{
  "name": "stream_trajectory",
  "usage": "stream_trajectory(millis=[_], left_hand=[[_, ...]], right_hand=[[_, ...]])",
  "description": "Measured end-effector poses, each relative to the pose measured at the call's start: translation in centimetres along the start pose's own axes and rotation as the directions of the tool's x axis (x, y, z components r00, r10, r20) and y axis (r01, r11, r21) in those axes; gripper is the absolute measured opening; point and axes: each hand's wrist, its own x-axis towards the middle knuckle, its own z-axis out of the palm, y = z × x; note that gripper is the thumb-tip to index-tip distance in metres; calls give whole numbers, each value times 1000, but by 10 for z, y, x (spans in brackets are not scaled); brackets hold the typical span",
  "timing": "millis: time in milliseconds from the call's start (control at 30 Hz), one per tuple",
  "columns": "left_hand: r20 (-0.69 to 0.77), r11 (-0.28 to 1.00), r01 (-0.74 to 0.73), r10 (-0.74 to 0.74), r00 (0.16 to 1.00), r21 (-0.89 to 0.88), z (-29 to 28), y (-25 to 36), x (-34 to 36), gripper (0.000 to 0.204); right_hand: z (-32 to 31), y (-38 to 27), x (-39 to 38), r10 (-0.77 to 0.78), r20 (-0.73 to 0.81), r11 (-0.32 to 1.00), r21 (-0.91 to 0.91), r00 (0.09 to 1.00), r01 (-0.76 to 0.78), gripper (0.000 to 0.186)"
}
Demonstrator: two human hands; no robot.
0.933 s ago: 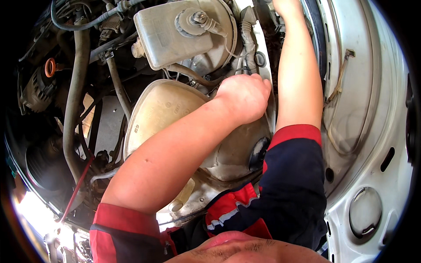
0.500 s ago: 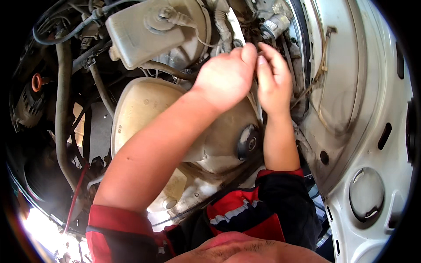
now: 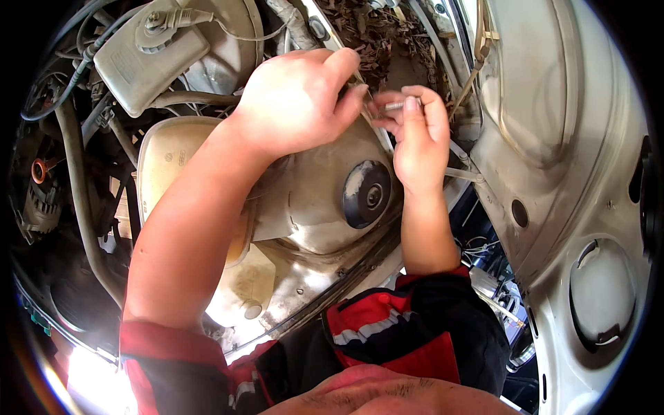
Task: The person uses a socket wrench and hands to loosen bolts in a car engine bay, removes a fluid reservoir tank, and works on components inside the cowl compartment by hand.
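My left hand (image 3: 297, 97) is raised over the far side of the engine bay, back of the hand up, fingers curled. A gap shows between its thumb and forefinger; whether its other fingers hold anything is hidden. Just to the right, my right hand (image 3: 423, 142) pinches a small silvery bolt (image 3: 394, 106) with a ribbed shank between thumb and fingers. Its fingertips are partly smeared by motion. Below both hands sits the round black strut mount cap (image 3: 366, 194), on the strut tower (image 3: 304, 214).
A cloudy fluid reservoir (image 3: 152, 59) and hoses (image 3: 79, 187) lie at the left. A yellowed plastic tank (image 3: 162, 155) is under my left forearm. Dry leaves (image 3: 377, 34) fill the channel beyond my hands. The raised pale hood panel (image 3: 546, 173) stands at the right.
My hands have drawn apart from where they met over the channel, and come nearer. The bolt now shows in my right hand. The view has shifted right.
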Motion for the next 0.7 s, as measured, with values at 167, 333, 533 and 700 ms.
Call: stream_trajectory(millis=[167,333,533,700], left_hand=[[-32,996,52,-50,998,66,7,-4,4,18],[-43,993,59,-55,998,98,3,-5,-2,15],[-93,987,76,-63,994,141,8,-8,1,11],[-110,988,78,-63,992,132,9,-7,6,7]], right_hand=[[-3,19,-11,-255,41,789,-569,966,232,17],[3,18,11,-519,284,532,-631,807,564,14],[-3,37,30,-394,135,647,-662,909,379,11],[6,33,33,-451,170,458,-798,876,391,14]])
